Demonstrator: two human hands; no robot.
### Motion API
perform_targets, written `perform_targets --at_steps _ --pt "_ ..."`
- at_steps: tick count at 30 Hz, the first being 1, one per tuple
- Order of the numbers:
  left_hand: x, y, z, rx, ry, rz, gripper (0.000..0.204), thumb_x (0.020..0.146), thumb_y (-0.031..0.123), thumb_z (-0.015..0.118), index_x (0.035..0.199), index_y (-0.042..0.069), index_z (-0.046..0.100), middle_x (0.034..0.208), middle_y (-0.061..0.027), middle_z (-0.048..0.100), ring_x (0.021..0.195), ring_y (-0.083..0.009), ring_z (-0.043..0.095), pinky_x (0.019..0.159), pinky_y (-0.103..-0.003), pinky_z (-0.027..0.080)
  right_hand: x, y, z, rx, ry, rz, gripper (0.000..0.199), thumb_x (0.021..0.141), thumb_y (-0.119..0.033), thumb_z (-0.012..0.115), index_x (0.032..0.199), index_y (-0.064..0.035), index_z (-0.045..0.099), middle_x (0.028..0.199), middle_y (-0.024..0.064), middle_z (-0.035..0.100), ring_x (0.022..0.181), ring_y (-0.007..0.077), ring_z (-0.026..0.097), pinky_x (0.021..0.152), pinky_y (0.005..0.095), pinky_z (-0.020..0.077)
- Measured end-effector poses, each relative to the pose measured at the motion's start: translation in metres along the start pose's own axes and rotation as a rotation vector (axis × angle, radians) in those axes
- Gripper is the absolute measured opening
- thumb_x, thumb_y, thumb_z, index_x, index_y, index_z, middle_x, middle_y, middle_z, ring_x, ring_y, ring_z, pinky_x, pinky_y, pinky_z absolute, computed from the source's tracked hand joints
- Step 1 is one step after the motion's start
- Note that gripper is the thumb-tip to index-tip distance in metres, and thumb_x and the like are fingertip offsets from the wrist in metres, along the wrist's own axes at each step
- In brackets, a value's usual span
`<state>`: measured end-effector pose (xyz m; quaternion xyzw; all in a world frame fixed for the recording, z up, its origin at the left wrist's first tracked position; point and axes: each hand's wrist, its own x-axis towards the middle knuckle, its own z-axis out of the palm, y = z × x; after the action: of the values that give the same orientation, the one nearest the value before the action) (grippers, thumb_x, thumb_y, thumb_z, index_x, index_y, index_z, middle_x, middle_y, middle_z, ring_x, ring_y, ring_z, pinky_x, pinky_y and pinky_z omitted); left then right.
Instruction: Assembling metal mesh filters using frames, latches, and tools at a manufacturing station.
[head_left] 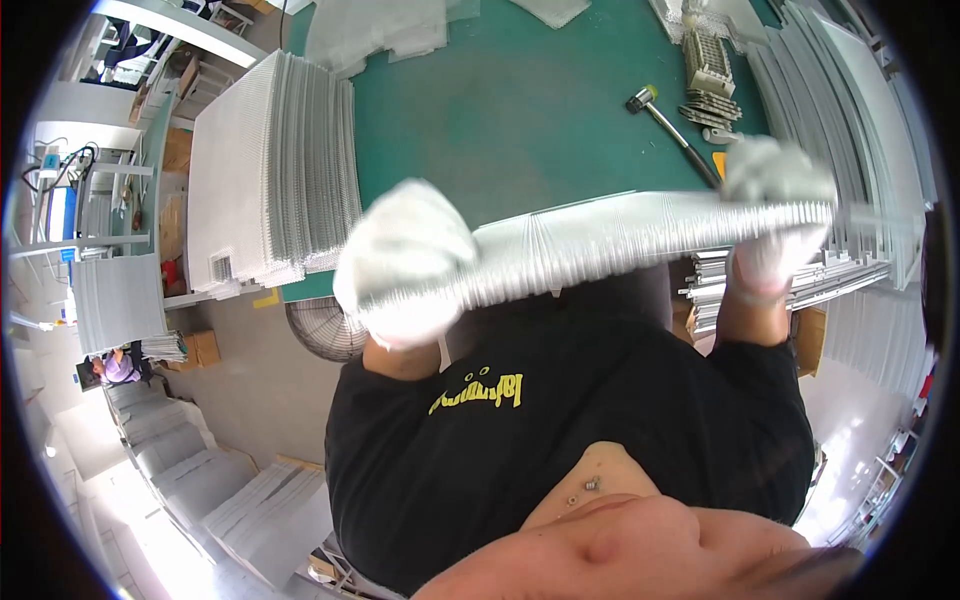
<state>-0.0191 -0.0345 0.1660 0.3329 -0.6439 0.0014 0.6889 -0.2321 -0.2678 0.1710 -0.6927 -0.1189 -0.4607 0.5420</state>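
Both my hands wear white gloves and grip a long, flat bundle of thin silvery finned sheets (610, 245), held level at the near edge of the green table (520, 110). My left hand (405, 262) clasps the bundle's left end, and my right hand (772, 205) clasps its right end. The bundle and both gloves are blurred by motion. My black shirt fills the view below it.
A tall stack of white finned panels (265, 170) stands on the table's left part. A rubber mallet (668, 118) and small metal parts (708, 68) lie at the back right. Long metal profiles (850, 130) line the right side. A fan (322, 332) and another person (112, 368) are on the floor side, left.
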Motion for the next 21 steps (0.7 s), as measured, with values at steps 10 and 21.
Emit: perform_targets --at_steps 10,21 --pt "-0.083 -0.018 -0.020 0.374 -0.876 -0.742 0.054 0.081 0.025 0.068 0.129 0.005 0.056 0.139 -0.0207 0.052 0.130 -0.0385 0.048 0.110 -0.050 0.036 -0.060 -0.025 0.005 0.152 -0.240 -0.381 0.012 0.078 0.003 0.056 0.081 -0.0037 0.047 0.073 0.0127 0.061 0.051 0.0150 0.059 0.036 0.0190 0.0332" --pt "-0.110 -0.040 -0.027 0.586 -0.843 -0.709 0.045 0.078 0.011 0.065 0.122 0.008 0.060 0.119 -0.0128 0.061 0.117 -0.0356 0.054 0.102 -0.047 0.042 -0.082 -0.021 0.015 0.205 -0.082 -0.442 0.035 0.105 -0.022 0.033 0.076 -0.0052 0.043 0.054 0.0111 0.054 0.041 0.0124 0.053 0.032 0.0195 0.0290"
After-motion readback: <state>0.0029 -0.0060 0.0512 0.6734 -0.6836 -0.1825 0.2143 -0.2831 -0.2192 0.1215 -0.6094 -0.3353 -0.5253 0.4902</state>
